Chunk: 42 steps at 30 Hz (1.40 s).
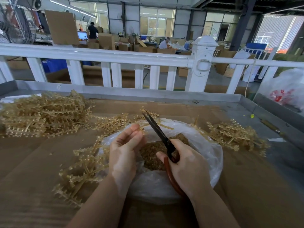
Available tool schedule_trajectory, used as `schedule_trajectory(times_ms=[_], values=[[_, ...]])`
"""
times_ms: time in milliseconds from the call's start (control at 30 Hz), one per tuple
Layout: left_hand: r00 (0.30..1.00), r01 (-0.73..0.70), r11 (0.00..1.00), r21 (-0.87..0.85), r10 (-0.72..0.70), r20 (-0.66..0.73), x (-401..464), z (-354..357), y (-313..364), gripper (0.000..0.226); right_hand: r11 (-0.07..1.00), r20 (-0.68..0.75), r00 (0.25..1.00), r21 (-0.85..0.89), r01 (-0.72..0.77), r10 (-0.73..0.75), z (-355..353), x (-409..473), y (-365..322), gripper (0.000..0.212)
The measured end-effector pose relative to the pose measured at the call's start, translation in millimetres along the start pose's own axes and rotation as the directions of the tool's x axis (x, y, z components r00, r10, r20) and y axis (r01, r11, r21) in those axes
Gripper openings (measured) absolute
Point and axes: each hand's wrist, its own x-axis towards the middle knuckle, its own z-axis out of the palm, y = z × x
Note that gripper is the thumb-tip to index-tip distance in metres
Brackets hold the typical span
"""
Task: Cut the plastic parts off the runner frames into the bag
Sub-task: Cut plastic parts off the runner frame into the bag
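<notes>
A clear plastic bag [212, 155] sits open in front of me, holding several small amber cut parts [153, 153]. My left hand [125, 153] pinches a tan runner frame [148, 125] over the bag's far rim. My right hand [187, 168] grips scissors [158, 129] with red-brown handles; the dark blades are slightly apart and point up and away, beside the held frame. More frames [82, 170] lie under my left forearm at the bag's left edge.
A big heap of runner frames [42, 114] fills the left of the cardboard-covered table [32, 162]. A smaller pile [230, 134] lies right of the bag. A white fence [115, 58] stands behind the table's metal rim. People work among cartons far behind.
</notes>
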Motion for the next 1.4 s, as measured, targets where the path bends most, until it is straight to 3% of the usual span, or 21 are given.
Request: schedule_trajectory(times_ms=[200, 367, 500, 700, 967, 1400], values=[[1.000, 0.003, 0.999, -0.036, -0.003, 0.000, -0.6, -1.5, 1.9, 0.033, 1.000, 0.028, 1.000, -0.025, 0.014, -0.013, -1.6, -2.2, -1.9, 0.041], [1.000, -0.004, 1.000, -0.022, 0.004, -0.017, 3.2, -3.7, -2.0, 0.015, 0.999, 0.019, 0.999, -0.011, 0.034, -0.034, -2.4, -2.4, -3.0, 0.040], [0.999, -0.043, 0.998, 0.054, 0.045, -0.030, 6.6, -5.5, -6.7, 0.023, 0.998, 0.036, 0.998, -0.029, 0.052, -0.050, -2.3, -2.8, -3.0, 0.037], [1.000, -0.011, 0.998, -0.063, 0.009, -0.029, 6.5, -5.7, -5.5, 0.029, 0.996, 0.055, 0.996, -0.036, 0.078, -0.076, -0.7, -3.2, -1.5, 0.036], [0.998, 0.032, 0.997, -0.063, -0.028, 0.056, 4.2, -5.3, -2.9, 0.026, 0.994, 0.029, 0.997, -0.076, 0.080, -0.078, 0.9, -3.6, -1.5, 0.035], [0.997, 0.029, 0.998, -0.057, -0.025, 0.072, 6.6, -4.9, -6.6, 0.028, 0.996, 0.042, 0.996, -0.034, 0.081, -0.080, 1.5, -2.7, -0.4, 0.032]])
